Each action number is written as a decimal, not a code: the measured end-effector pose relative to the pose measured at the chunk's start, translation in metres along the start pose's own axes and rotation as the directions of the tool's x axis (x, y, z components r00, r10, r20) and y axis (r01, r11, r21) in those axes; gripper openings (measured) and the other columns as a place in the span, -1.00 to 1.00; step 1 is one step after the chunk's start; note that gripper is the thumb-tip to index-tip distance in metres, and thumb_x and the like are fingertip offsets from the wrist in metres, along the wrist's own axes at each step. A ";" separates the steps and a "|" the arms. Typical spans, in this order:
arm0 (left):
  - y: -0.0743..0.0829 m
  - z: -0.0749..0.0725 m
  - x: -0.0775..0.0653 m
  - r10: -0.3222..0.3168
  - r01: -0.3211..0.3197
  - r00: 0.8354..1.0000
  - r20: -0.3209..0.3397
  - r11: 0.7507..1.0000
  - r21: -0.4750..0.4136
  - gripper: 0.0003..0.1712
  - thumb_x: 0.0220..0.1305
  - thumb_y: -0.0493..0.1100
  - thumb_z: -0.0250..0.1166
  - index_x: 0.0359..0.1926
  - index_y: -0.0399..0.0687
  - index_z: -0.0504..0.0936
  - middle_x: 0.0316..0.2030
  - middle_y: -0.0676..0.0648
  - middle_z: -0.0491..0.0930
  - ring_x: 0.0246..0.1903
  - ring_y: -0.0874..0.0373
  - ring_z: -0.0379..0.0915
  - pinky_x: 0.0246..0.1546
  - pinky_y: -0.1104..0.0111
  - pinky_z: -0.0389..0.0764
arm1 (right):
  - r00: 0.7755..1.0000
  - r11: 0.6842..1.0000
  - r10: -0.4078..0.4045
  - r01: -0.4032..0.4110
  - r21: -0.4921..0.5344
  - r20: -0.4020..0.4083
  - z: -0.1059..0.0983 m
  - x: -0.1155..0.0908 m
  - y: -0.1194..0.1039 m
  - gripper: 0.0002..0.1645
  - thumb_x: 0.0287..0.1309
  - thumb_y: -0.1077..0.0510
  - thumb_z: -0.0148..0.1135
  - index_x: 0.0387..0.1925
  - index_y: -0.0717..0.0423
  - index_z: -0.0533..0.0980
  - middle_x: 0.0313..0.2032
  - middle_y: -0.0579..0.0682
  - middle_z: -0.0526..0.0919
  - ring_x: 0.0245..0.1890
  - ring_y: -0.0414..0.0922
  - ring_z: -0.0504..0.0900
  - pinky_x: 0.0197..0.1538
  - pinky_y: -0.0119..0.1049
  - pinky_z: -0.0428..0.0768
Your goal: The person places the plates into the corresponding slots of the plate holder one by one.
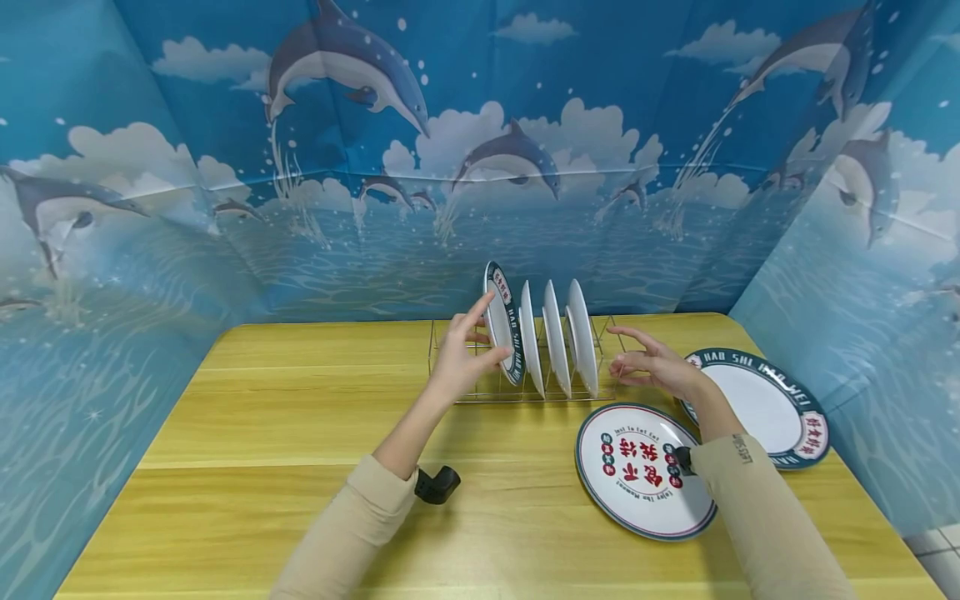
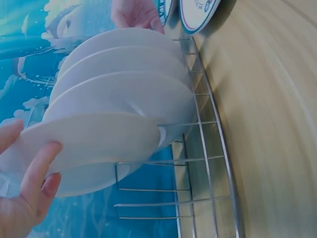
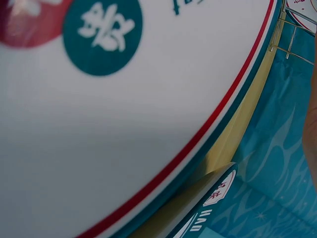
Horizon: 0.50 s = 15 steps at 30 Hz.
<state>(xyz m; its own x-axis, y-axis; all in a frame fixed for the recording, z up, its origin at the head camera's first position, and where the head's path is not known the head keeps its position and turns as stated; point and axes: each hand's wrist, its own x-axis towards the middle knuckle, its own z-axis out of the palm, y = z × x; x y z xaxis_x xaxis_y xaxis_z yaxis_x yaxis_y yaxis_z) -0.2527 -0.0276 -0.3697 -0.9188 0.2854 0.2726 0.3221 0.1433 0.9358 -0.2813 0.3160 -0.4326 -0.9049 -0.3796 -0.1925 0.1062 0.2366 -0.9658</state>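
Observation:
A wire dish rack stands at the back of the table, holding several white plates on edge. The leftmost plate, with a dark green lettered rim, leans at an angle to the other three. My left hand grips it at its left side, thumb on the near edge; fingers press on its white face in the left wrist view. The other plates stand nearly parallel. My right hand hovers by the rack's right end, fingers loosely bent and holding nothing.
A round plate with red characters lies flat at the front right. Beside it, a larger green-rimmed plate lies near the table's right edge. A dolphin-printed cloth hangs behind and at the sides. Wooden tabletop extends to the left.

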 end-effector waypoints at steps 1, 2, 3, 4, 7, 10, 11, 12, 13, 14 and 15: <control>-0.001 0.001 0.000 -0.001 0.001 1.000 0.002 1.000 0.014 -0.12 0.07 -0.28 0.34 0.36 0.22 0.16 -0.04 -0.25 0.26 -0.15 -0.10 0.45 -0.44 0.26 0.68 | 1.000 1.000 0.000 0.000 0.001 0.000 0.000 0.000 0.000 -0.21 0.31 0.09 0.00 0.41 0.01 -0.17 -0.23 0.02 0.55 -0.16 -0.06 0.55 -0.01 -0.30 0.58; -0.002 0.003 0.001 -0.004 0.004 1.000 0.004 1.000 0.023 -0.12 0.07 -0.27 0.35 0.36 0.24 0.16 -0.04 -0.24 0.26 -0.16 -0.08 0.45 -0.45 0.29 0.68 | 1.000 1.000 -0.001 0.001 0.002 0.001 0.000 0.000 0.000 -0.21 0.31 0.10 0.00 0.41 0.01 -0.17 -0.23 0.03 0.55 -0.16 -0.06 0.54 -0.01 -0.30 0.58; -0.003 0.004 0.001 -0.005 0.005 1.000 0.006 1.000 0.027 -0.12 0.07 -0.27 0.35 0.36 0.23 0.15 -0.04 -0.24 0.26 -0.16 -0.08 0.45 -0.47 0.31 0.68 | 1.000 1.000 -0.001 0.001 0.004 0.001 0.000 0.000 0.000 -0.20 0.31 0.10 0.00 0.41 0.02 -0.17 -0.23 0.03 0.55 -0.16 -0.06 0.55 -0.01 -0.30 0.58; -0.004 0.005 0.001 -0.008 0.007 1.000 0.006 0.999 0.035 -0.12 0.07 -0.26 0.35 0.36 0.24 0.15 -0.04 -0.24 0.25 -0.17 -0.07 0.44 -0.48 0.34 0.67 | 1.000 1.000 -0.002 0.002 0.006 0.002 0.000 0.000 0.000 -0.20 0.30 0.10 0.01 0.41 0.02 -0.17 -0.23 0.03 0.55 -0.16 -0.06 0.55 -0.02 -0.29 0.58; -0.009 0.009 0.002 -0.013 0.013 1.000 0.003 0.999 0.039 -0.12 0.05 -0.27 0.36 0.36 0.21 0.17 -0.04 -0.24 0.25 -0.18 -0.09 0.44 -0.47 0.29 0.68 | 1.000 1.000 -0.004 0.004 0.008 0.005 0.000 0.000 0.000 -0.20 0.30 0.10 0.01 0.41 0.02 -0.17 -0.23 0.03 0.55 -0.15 -0.04 0.54 -0.02 -0.30 0.58; -0.013 0.013 0.003 -0.003 0.003 1.000 -0.004 0.999 0.054 -0.12 0.03 -0.28 0.37 0.35 0.19 0.19 -0.05 -0.25 0.27 -0.18 -0.12 0.44 -0.46 0.25 0.68 | 1.000 1.000 -0.006 0.006 0.007 0.007 0.000 0.000 0.000 -0.20 0.31 0.10 0.00 0.41 0.02 -0.17 -0.23 0.04 0.55 -0.14 -0.02 0.54 -0.02 -0.30 0.58; -0.014 0.014 0.003 0.005 -0.004 1.000 -0.006 0.998 0.058 -0.13 0.03 -0.28 0.37 0.35 0.18 0.20 -0.05 -0.27 0.27 -0.19 -0.13 0.44 -0.46 0.25 0.68 | 1.000 1.000 -0.007 0.007 0.006 0.007 0.000 0.000 0.001 -0.20 0.31 0.10 0.00 0.41 0.02 -0.17 -0.23 0.04 0.55 -0.14 -0.01 0.54 -0.02 -0.30 0.58; -0.015 0.015 0.003 0.009 -0.009 1.000 -0.008 0.998 0.062 -0.13 0.03 -0.29 0.37 0.34 0.18 0.21 -0.05 -0.27 0.28 -0.19 -0.14 0.44 -0.47 0.27 0.68 | 1.000 1.000 -0.007 0.007 0.006 0.007 0.000 0.000 0.001 -0.20 0.31 0.10 0.00 0.41 0.02 -0.17 -0.24 0.04 0.55 -0.14 -0.01 0.54 -0.02 -0.30 0.58; -0.016 0.016 0.003 0.016 -0.015 1.000 -0.011 0.998 0.066 -0.14 0.02 -0.29 0.38 0.34 0.16 0.22 -0.05 -0.28 0.28 -0.19 -0.14 0.43 -0.48 0.30 0.68 | 1.000 1.000 -0.007 0.007 0.006 0.006 0.000 0.000 0.001 -0.20 0.31 0.10 0.00 0.41 0.02 -0.17 -0.24 0.03 0.55 -0.14 -0.01 0.54 -0.02 -0.30 0.58; -0.018 0.017 0.003 0.021 -0.020 1.000 -0.013 0.997 0.073 -0.14 0.02 -0.28 0.38 0.34 0.15 0.23 -0.05 -0.28 0.28 -0.20 -0.14 0.43 -0.50 0.34 0.67 | 1.000 1.000 -0.008 0.008 0.007 0.006 0.000 0.000 0.001 -0.20 0.31 0.10 0.00 0.41 0.02 -0.17 -0.24 0.03 0.55 -0.14 -0.02 0.54 -0.02 -0.30 0.58; -0.019 0.018 0.003 0.026 -0.025 1.000 -0.015 0.996 0.083 -0.14 0.02 -0.28 0.38 0.34 0.14 0.23 -0.04 -0.29 0.29 -0.20 -0.14 0.43 -0.52 0.38 0.65 | 1.000 1.000 -0.008 0.008 0.008 0.006 -0.001 0.000 0.001 -0.20 0.31 0.10 0.00 0.41 0.03 -0.17 -0.24 0.03 0.56 -0.15 -0.02 0.54 -0.02 -0.30 0.58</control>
<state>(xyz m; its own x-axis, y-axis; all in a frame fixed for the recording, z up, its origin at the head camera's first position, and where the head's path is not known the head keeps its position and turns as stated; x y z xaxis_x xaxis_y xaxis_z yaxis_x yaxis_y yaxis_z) -0.2577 -0.0127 -0.3905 -0.9133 0.2752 0.3002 0.3627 0.2145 0.9069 -0.2814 0.3167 -0.4335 -0.9031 -0.3872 -0.1858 0.1022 0.2265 -0.9686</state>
